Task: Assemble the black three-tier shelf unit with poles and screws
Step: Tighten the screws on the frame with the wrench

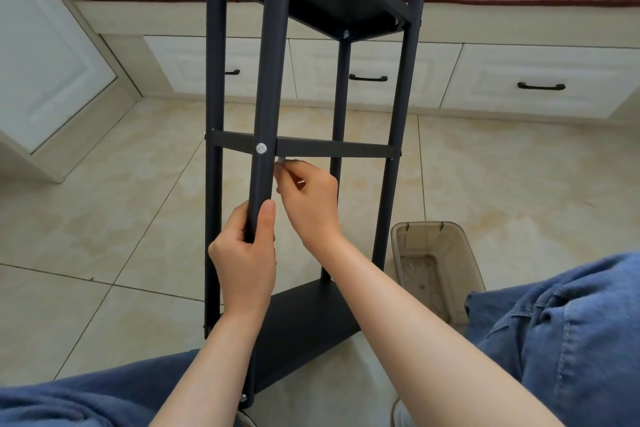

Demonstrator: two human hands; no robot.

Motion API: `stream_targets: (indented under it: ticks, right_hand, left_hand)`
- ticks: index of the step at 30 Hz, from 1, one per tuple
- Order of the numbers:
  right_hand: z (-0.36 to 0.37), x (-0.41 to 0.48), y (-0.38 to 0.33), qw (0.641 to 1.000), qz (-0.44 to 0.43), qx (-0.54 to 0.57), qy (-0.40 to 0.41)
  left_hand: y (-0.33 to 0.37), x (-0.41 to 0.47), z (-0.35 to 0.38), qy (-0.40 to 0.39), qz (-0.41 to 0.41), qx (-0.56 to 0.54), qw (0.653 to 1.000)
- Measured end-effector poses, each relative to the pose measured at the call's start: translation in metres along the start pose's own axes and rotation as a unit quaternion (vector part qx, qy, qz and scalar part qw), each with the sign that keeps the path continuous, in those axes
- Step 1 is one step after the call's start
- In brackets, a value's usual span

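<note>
Black three-tier shelf unit [304, 319], upright on tiled floor [121, 218].
Left hand [246, 253] curled round front pole [268, 80]; right hand [308, 198] pinching small silver piece [281, 160] beside pole, under middle tier [346, 148].

One wide-angle view, from the person's head, faces forward and down. It sits close above the left hand [242, 263] and right hand [311, 201] at frame centre; the shelf [273, 80] runs up the middle, jeans [571, 340] fill the bottom, drawers [519, 62] cross the top.
</note>
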State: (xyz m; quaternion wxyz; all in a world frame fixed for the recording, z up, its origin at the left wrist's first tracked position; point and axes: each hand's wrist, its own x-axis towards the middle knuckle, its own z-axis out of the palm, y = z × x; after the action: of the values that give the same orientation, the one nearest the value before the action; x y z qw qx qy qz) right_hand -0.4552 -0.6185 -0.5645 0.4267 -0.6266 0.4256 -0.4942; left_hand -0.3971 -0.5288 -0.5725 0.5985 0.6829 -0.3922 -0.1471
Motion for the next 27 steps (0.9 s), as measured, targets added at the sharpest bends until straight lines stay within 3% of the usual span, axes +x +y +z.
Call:
stream_targets:
  ticks: [9,19,27]
  right_hand:
    - [-0.018,-0.014,-0.006,0.999,0.014,-0.017,-0.049]
    - [-0.036,-0.003,-0.019,0.988,-0.033,-0.141,-0.048]
    - [-0.032,-0.003,-0.022,0.987,-0.049,-0.151,-0.038]
  left_hand:
    - [0.001,-0.003,0.001,0.001,0.001,0.0,1.0]
    - [-0.001,-0.003,0.001,0.0,-0.007,-0.004,1.0]
    - [0.0,-0.003,0.002,-0.001,-0.006,-0.003,1.0]
